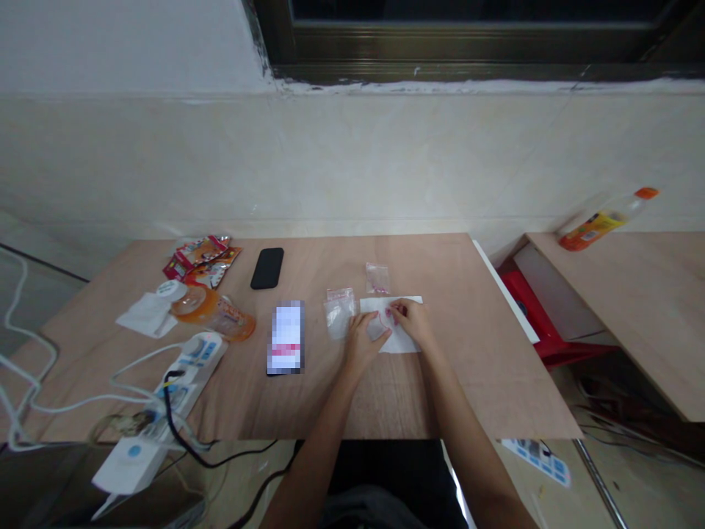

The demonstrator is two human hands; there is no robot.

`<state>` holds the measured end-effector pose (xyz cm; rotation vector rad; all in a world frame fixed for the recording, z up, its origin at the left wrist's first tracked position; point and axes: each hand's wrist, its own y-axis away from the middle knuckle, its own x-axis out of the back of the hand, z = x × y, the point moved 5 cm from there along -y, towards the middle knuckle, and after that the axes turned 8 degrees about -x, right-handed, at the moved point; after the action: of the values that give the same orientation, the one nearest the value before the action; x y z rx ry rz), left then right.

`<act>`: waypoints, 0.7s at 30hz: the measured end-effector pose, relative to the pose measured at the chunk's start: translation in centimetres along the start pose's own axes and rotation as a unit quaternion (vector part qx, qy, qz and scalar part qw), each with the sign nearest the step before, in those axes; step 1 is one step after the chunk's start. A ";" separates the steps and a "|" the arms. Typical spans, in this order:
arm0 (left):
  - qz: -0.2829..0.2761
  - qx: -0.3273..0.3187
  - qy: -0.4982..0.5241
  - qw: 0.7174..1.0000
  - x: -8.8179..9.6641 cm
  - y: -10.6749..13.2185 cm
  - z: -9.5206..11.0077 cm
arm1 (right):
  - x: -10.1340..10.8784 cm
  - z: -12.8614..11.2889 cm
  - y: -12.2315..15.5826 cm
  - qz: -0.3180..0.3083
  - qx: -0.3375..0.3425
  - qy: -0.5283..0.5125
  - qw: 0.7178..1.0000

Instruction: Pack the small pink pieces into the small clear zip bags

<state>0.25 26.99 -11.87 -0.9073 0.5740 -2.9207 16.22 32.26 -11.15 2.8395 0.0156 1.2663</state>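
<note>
A sheet of white paper lies on the wooden table in front of me, with a thin reddish curved line on its left part. My left hand rests flat on the paper's left edge, fingers apart and holding nothing. At the paper's upper middle, my right hand has its thumb and fingers pinched together on a small pink thing, too small to name. Beside my left fingertips is a clear zip bag. A smaller clear bag with tiny pink bits lies just beyond the paper.
Left of my hands are a phone with a lit screen, a black phone, an orange bottle on its side, snack packets, tissue and a power strip with cables. Another bottle lies on the right-hand table.
</note>
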 end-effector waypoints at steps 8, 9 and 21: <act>0.000 -0.005 0.004 1.000 -0.1 0.1 -0.2 | -0.1 -1.9 -0.4 -0.037 -0.020 0.119 0.992; 0.000 -0.005 0.003 1.000 -0.1 0.1 -0.2 | 0.0 -2.0 -0.4 -0.039 -0.021 0.129 0.991; 0.001 -0.014 -0.001 1.000 -0.2 0.1 -0.3 | 0.1 -2.3 -0.2 -0.045 -0.019 0.164 0.985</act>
<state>0.24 27.01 -12.27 -0.9108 0.6172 -2.9165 14.61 32.49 -9.58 2.5326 0.1252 1.6752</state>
